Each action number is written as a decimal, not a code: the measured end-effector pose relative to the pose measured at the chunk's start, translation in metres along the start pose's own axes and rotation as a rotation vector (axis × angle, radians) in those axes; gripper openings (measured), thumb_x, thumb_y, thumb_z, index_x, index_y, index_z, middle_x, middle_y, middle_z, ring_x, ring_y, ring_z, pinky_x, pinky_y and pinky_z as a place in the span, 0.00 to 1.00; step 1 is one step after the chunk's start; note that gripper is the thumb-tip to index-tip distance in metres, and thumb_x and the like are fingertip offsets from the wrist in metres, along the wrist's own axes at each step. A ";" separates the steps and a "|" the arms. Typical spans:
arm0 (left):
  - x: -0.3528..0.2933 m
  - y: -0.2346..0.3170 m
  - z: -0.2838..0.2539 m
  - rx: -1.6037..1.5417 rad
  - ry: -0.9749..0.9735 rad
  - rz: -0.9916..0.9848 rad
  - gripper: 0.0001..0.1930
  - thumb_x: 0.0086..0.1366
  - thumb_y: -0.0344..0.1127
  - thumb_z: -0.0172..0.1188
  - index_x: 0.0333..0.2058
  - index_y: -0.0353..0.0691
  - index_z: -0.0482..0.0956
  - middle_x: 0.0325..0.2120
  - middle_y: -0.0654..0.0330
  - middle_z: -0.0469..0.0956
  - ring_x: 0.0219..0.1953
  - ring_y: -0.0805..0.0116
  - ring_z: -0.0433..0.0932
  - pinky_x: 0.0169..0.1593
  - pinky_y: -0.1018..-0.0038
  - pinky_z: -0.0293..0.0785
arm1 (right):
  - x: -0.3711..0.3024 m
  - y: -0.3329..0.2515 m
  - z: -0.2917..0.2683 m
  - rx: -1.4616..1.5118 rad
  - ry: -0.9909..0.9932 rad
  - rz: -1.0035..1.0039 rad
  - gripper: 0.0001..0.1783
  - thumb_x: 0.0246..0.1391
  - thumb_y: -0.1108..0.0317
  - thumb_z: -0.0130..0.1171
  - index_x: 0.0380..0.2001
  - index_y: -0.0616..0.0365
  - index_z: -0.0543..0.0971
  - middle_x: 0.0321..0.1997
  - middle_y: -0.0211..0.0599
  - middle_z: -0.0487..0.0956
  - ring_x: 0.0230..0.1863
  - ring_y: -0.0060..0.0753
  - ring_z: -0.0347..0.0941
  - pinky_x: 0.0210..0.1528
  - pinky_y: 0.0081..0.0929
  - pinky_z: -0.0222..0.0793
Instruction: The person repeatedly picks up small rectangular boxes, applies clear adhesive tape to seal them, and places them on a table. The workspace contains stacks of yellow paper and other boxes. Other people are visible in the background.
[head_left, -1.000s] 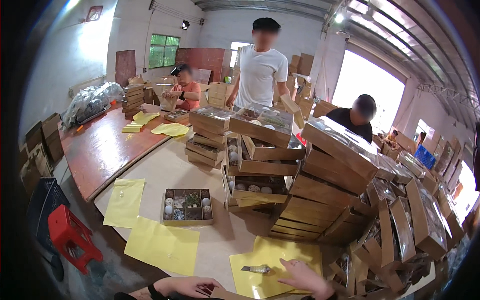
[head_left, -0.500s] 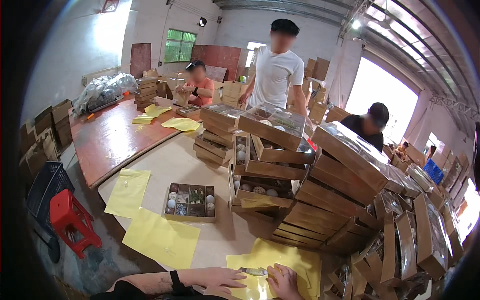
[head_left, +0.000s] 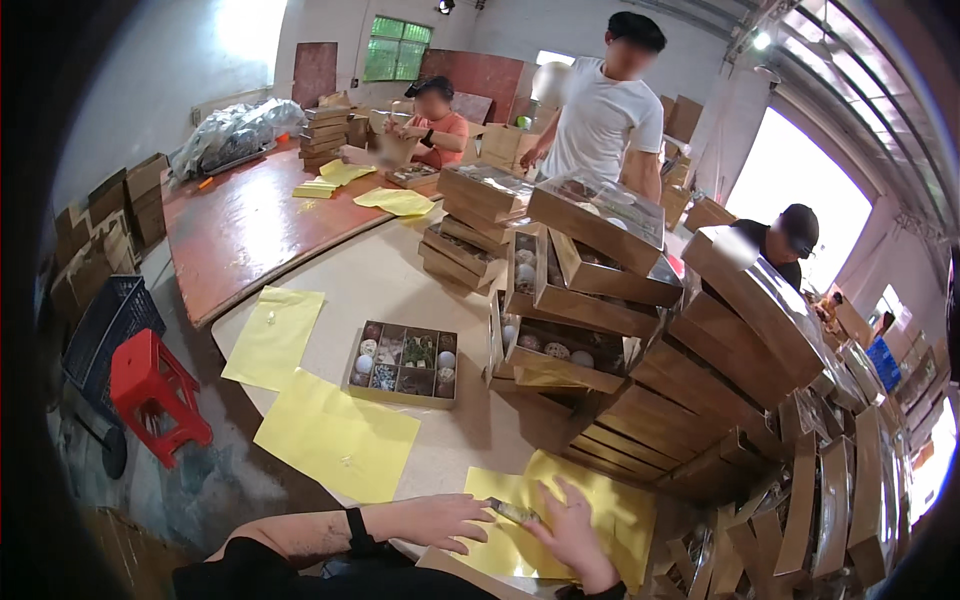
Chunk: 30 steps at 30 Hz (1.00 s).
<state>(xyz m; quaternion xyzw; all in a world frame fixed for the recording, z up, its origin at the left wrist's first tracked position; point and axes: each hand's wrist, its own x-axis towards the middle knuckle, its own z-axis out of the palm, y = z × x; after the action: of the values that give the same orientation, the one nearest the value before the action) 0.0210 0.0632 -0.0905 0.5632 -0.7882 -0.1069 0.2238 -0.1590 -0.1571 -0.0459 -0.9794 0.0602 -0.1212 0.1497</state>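
Both my hands are over yellow sheets (head_left: 610,500) at the near table edge. My left hand (head_left: 440,522) has its fingers spread, pointing right. My right hand (head_left: 568,528) reaches up from the lower edge, fingers apart. Between them is a small, narrow grey-green piece (head_left: 513,511), close to my left fingertips and right thumb; whether either touches it is hard to tell. Farther off sits an open divided box (head_left: 405,398) with egg-like balls, greenery and other small bits in its compartments. Two more yellow sheets, one farther (head_left: 275,345) and one nearer (head_left: 335,440), lie left of it.
Stacked brown boxes with clear lids (head_left: 640,375) rise at the right, some tilted. A red stool (head_left: 155,390) and dark crate (head_left: 110,325) stand left on the floor. A reddish table (head_left: 240,230) adjoins mine. Three people (head_left: 610,120) are around the tables.
My right hand has lifted and its fingers have spread apart. My left hand's fingers have opened wider. The whole view has shifted, with the scene sitting higher and more to the right.
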 end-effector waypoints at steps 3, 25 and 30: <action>0.005 -0.003 0.010 0.031 0.030 0.007 0.19 0.67 0.51 0.56 0.52 0.50 0.74 0.61 0.55 0.66 0.68 0.50 0.59 0.68 0.52 0.57 | 0.007 -0.004 0.037 -0.086 -0.034 -0.191 0.29 0.53 0.54 0.63 0.57 0.50 0.74 0.57 0.43 0.73 0.59 0.47 0.67 0.59 0.46 0.60; -0.011 0.013 0.008 -0.070 0.163 -0.528 0.30 0.63 0.44 0.61 0.61 0.38 0.67 0.59 0.50 0.71 0.62 0.49 0.67 0.67 0.56 0.60 | 0.008 -0.026 0.030 0.257 -0.056 0.050 0.08 0.55 0.67 0.62 0.38 0.51 0.80 0.33 0.39 0.76 0.33 0.46 0.75 0.33 0.38 0.72; -0.017 0.021 -0.003 -0.090 0.224 -0.561 0.36 0.60 0.42 0.65 0.64 0.41 0.62 0.60 0.49 0.69 0.63 0.51 0.67 0.70 0.55 0.56 | 0.010 -0.028 0.025 0.222 -0.062 -0.083 0.15 0.50 0.67 0.66 0.44 0.46 0.83 0.36 0.34 0.78 0.36 0.41 0.76 0.37 0.35 0.73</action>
<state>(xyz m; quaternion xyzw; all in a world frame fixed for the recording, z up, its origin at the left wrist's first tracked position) 0.0087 0.0865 -0.0830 0.7567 -0.5668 -0.1368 0.2956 -0.1410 -0.1247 -0.0585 -0.9617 0.0012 -0.1027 0.2541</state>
